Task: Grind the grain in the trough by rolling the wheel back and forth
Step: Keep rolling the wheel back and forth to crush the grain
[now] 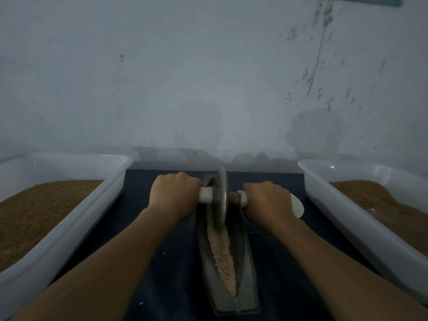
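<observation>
A long dark metal trough lies lengthwise in front of me on a dark cloth. Pale crushed grain fills its groove. A grey metal wheel stands upright in the groove near the far end, with a pale handle sticking out on each side. My left hand grips the left handle. My right hand grips the right handle. Both arms are stretched forward.
A white plastic tub holding brown grain stands on the left, and a second white tub with brown grain on the right. A white spoon-like scoop lies just beyond my right hand. A pale wall rises close behind.
</observation>
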